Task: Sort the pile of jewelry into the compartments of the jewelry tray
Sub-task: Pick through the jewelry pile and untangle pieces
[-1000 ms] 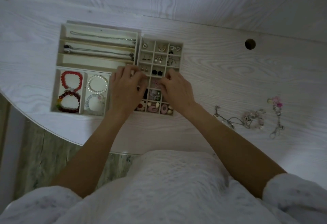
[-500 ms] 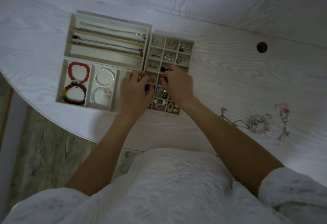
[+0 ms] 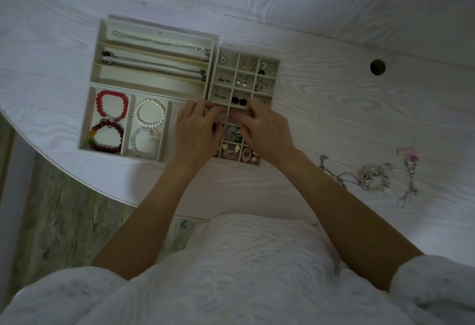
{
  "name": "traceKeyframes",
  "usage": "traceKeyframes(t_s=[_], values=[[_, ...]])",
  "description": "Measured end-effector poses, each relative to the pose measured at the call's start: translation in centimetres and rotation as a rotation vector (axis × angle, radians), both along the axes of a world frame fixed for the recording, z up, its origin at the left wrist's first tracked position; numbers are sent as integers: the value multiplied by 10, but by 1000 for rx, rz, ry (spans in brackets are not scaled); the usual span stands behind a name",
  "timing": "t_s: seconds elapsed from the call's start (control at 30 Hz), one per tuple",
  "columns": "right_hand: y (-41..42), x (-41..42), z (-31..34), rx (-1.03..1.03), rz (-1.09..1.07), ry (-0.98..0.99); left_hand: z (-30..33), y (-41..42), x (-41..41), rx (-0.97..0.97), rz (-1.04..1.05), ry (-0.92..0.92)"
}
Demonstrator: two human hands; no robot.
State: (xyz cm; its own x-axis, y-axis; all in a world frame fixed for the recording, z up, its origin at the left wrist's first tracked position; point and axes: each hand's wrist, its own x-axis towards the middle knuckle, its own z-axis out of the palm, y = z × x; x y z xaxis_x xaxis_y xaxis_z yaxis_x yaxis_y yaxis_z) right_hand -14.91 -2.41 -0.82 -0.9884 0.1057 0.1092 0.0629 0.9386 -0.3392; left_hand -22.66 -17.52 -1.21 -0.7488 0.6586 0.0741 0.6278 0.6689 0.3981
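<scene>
1. Head view, hands. The left hand (image 3: 198, 132) and right hand (image 3: 264, 129) meet over the middle rows of the small-cell tray (image 3: 276, 73). Their fingers are curled toward one another as if pinching a small piece. The piece itself is hidden, so what they grasp cannot be told. Judged purpose: seating a small item in a cell.
2. Head view, small-cell tray. The far cells hold pairs of earrings, and a dark pair (image 3: 239, 100) lies just beyond the fingertips. The near cells hold pink rings (image 3: 228, 154) and pale pieces.
3. Head view, long-slot tray (image 3: 102, 42). Chains (image 3: 159, 42) lie lengthwise in the two far slots. The near slot appears bare.
4. Head view, bracelet tray (image 3: 88, 119). It holds a red bracelet (image 3: 111, 106), a dark beaded bracelet (image 3: 106, 136), a pearl bracelet (image 3: 150, 112) and a pale one.
5. Head view, unsorted jewelry (image 3: 370, 177). It lies on the table (image 3: 334, 109), well apart to the right.
</scene>
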Motion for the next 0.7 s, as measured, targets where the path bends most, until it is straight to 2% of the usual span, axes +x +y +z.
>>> traceKeyframes(t_s=[0.33, 0.5, 0.7], values=[[2, 2, -1, -4, -17, -75, -5, 2, 1, 27, -13, -50], [4, 11, -4, 0, -27, -84, -10, 2, 2, 27, 2, -23], [8, 17, 14, -104, -113, -111, -6, 7, 17, 48, -27, 73]])
